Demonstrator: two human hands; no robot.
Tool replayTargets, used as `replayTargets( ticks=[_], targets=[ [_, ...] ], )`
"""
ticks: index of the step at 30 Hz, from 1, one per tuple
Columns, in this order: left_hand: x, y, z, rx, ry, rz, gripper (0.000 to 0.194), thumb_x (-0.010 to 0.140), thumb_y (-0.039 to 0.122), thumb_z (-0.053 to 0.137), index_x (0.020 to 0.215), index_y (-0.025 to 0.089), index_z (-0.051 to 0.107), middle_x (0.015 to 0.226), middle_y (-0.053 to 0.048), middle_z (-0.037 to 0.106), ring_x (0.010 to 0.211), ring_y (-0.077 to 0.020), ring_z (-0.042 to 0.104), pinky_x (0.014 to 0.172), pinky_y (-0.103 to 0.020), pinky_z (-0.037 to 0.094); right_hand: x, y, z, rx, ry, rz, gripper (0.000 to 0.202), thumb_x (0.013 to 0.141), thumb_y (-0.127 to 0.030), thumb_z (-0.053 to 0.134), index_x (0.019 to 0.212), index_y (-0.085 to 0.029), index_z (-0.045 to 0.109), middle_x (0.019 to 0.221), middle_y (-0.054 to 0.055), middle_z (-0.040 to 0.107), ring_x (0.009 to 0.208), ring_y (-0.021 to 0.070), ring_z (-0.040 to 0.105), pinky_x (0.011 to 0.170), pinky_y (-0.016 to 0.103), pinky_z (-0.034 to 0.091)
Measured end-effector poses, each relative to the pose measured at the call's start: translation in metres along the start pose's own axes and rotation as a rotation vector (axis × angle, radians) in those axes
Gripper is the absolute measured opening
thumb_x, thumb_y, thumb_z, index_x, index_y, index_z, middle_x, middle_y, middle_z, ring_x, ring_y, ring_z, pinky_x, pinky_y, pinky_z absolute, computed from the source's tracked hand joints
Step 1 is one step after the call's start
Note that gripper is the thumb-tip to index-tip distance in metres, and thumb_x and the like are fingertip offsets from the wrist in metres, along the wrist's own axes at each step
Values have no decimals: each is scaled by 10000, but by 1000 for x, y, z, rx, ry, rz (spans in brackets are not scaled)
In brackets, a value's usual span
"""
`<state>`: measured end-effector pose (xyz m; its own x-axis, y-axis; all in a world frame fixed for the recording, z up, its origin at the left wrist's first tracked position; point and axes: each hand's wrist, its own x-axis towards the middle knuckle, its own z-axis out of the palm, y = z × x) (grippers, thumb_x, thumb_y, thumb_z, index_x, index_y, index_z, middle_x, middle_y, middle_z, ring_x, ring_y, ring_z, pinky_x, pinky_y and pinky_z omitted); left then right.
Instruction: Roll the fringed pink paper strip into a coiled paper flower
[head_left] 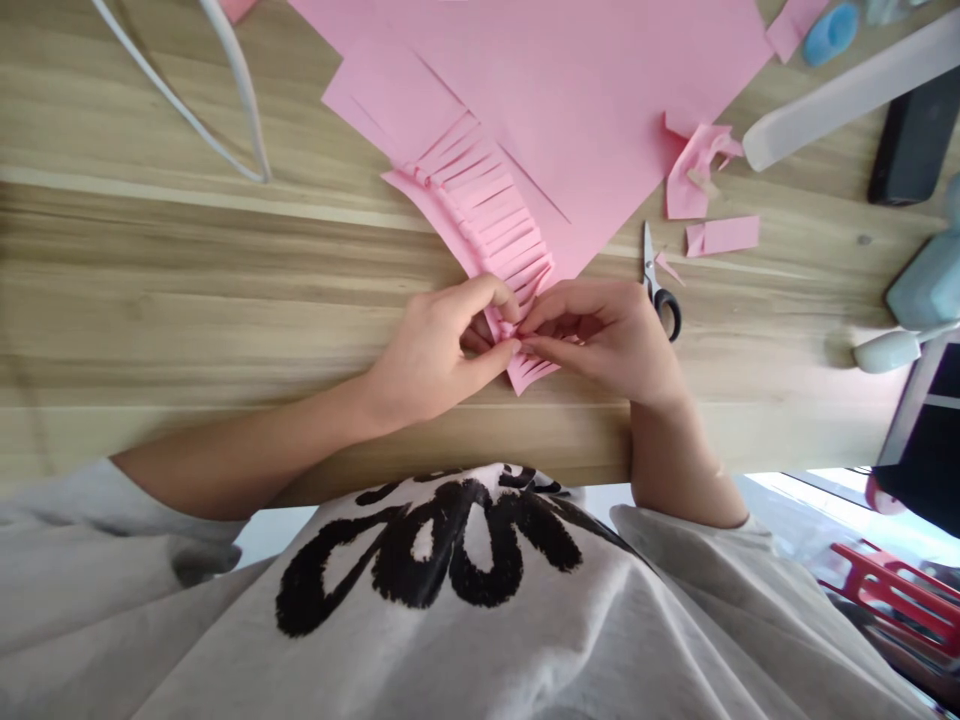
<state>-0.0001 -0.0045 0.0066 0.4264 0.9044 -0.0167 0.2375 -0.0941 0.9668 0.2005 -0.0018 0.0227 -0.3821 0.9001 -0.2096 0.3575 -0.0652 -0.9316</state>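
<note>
A fringed pink paper strip (510,240) is held close to the near edge of the table (187,320), directly in front of the body, presumably so that fine work can be done with both forearms low. Its far part lies over a large pink paper sheet (600,110); whether the two are joined cannot be made out. Along the strip's left side, small curled ends are lined up, while the slits between the tabs are left open.

Near the lower end, the strip is gripped between the thumb and fingers of the left hand (431,350), seemingly to steady it. The fingertips of the right hand (611,335) are pinched together on the paper at almost the same spot, probably because so narrow a tab can only be handled that way. Scissors (661,293) and paper scraps (686,185) are placed to the right, apparently within easy reach.
</note>
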Motion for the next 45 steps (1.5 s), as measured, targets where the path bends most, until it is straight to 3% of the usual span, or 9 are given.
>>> replayTargets(
  ticks=[45],
  targets=[
    [0, -1, 1, 41, -16, 57, 141, 802, 104, 656, 893, 188, 589, 849, 22, 689, 667, -79, 639, 626, -183, 559, 0, -1, 0, -87, -21, 1, 22, 780, -160, 719, 781, -182, 720, 756, 13, 682, 641, 115, 591, 576, 262, 453]
  ],
)
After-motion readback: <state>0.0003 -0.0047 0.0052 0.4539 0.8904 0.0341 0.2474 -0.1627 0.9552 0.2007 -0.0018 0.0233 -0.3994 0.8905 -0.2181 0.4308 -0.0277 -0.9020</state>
